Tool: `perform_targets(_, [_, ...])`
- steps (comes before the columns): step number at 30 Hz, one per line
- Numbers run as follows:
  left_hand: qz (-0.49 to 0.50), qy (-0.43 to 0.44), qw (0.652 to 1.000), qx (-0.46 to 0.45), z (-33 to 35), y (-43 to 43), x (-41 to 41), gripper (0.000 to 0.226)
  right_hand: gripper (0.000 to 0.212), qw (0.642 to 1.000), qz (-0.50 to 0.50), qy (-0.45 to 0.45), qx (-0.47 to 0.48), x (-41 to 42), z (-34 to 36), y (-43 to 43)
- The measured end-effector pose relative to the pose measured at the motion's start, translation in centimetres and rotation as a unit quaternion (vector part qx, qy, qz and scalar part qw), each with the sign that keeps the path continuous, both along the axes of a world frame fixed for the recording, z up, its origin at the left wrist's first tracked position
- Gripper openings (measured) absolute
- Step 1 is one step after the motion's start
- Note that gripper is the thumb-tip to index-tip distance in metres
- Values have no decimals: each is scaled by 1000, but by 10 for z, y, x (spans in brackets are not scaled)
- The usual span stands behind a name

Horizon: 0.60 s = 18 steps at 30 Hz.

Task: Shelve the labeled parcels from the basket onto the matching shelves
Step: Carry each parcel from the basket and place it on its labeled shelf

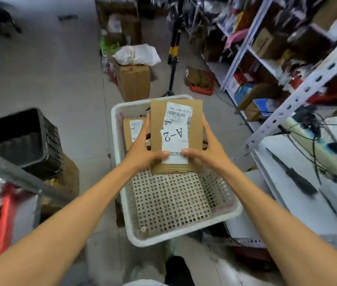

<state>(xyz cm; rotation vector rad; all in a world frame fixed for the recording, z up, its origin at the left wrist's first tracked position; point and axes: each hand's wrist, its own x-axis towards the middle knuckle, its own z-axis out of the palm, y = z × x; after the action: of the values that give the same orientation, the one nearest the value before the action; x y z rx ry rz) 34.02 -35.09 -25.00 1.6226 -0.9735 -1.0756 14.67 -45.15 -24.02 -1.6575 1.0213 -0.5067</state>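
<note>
Parcel point(196, 129): flat brown cardboard, its face turned towards the camera. We read a white label point(173, 135) marked "A-2", upside down from our view, with a barcode slip above it.

Position: the parcel is over the far half of the white basket point(120, 182). Its near edge is low over the perforated floor. We cannot tell whether that edge touches the floor.

Left hand point(142, 149): fingers lie up the parcel's left edge and the thumb presses on the near end of the label. The hand grips the parcel.

Right hand point(206, 149): mirrored on the right edge, thumb on the label just beside the left thumb. It also grips the parcel. Both forearms reach in from the near side, bare.

A second parcel point(134, 129), also brown with a white slip, stands in the far left corner of the basket, partly behind the left hand. The near half of the basket shows only its perforated floor.

Surroundings:
- The basket sits on a grey floor point(60, 69).
- To the left, a black crate point(19, 139) rests on a brown one.
- Far, past the basket, a cardboard box point(133, 81) stands with a white bag point(136, 54) on top.
- Just right of the box is a black and yellow stand point(173, 48).
- Near the foot of the stand is a red tray point(202, 88) with a brown package in it.
- Along the right run white metal shelves point(244, 46) crowded with boxes; the contents are blurred.
- Near right, a power strip point(316, 149) with black cables lies on a white surface.
</note>
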Motion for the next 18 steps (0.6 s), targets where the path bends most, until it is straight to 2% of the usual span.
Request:
perform_targets(9, [-47,-35,996,-64,77,49,-30,115,115,997,-29,-10,-70,-40,73,66])
perform_targets(18, [-60,-72,990,-102,111,127,-97,115,121,995,-30,-43,-90,-106,96,153])
